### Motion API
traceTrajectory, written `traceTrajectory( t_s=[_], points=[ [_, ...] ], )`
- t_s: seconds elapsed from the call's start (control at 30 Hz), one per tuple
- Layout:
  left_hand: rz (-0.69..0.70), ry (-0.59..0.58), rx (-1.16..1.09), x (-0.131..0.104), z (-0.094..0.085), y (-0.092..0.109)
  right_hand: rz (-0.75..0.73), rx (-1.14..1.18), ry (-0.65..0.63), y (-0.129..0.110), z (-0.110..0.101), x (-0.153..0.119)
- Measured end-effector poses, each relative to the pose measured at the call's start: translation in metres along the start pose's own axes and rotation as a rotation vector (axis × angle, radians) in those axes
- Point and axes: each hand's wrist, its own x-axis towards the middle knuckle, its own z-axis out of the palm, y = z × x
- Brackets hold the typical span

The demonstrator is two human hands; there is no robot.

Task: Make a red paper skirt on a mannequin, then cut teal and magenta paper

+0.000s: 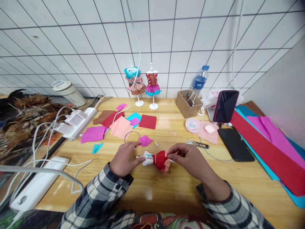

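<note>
A small white dress-form mannequin [148, 158] lies on its side on the table in front of me, its neck toward the left. Gathered red paper forms a skirt [161, 160] round its lower part, with peach paper strips at the hem. My left hand [124, 158] is at the neck end, thumb and index finger apart, the thumb at the shoulder; its other fingers are partly hidden. At the hem, the thumb and fingertips of my right hand [188, 158] pinch the skirt's edge. A crumpled magenta paper piece [145, 140] lies just beyond the mannequin.
Two dressed mannequins [153, 90] stand by the tiled wall. Paper squares [147, 121] are spread at centre-left. To the right are thread snips [197, 144], a pink dish [193, 125], a cardboard box [188, 103] and phones [235, 144]. Power strips [43, 183] and cables lie left.
</note>
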Motion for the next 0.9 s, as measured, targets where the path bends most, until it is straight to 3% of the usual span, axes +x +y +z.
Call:
traceTrajectory(
  t_s=[0.07, 0.17, 0.33, 0.4, 0.5, 0.6, 0.73, 0.8, 0.9],
  points=[
    [-0.022, -0.092, 0.010, 0.001, 0.004, -0.006, -0.008, -0.026, 0.026, 0.001, -0.008, -0.001],
    [-0.055, -0.159, 0.011, 0.000, 0.015, -0.003, -0.019, -0.008, 0.168, 0.005, -0.031, -0.001],
    [-0.019, -0.179, -0.138, -0.002, 0.021, 0.005, 0.000, 0.178, 0.400, 0.027, -0.089, 0.002],
    [0.095, -0.104, -0.203, -0.003, 0.013, 0.004, 0.029, 0.265, 0.472, 0.041, -0.111, 0.003],
    [0.393, 0.142, -0.070, -0.003, -0.004, 0.000, 0.050, 0.300, 0.568, 0.060, -0.129, 0.005],
    [0.601, 0.318, 0.166, -0.002, -0.016, -0.008, -0.082, 0.104, 0.675, 0.072, -0.127, 0.007],
    [0.628, 0.382, 0.221, -0.003, -0.018, -0.017, -0.501, -0.554, 0.868, 0.081, -0.106, 0.015],
    [0.647, 0.423, 0.209, -0.005, -0.017, -0.019, -0.639, -0.771, 0.801, 0.084, -0.093, 0.021],
    [0.705, 0.515, 0.235, -0.008, -0.020, -0.017, -0.672, -0.871, 0.660, 0.083, -0.075, 0.033]
  ],
)
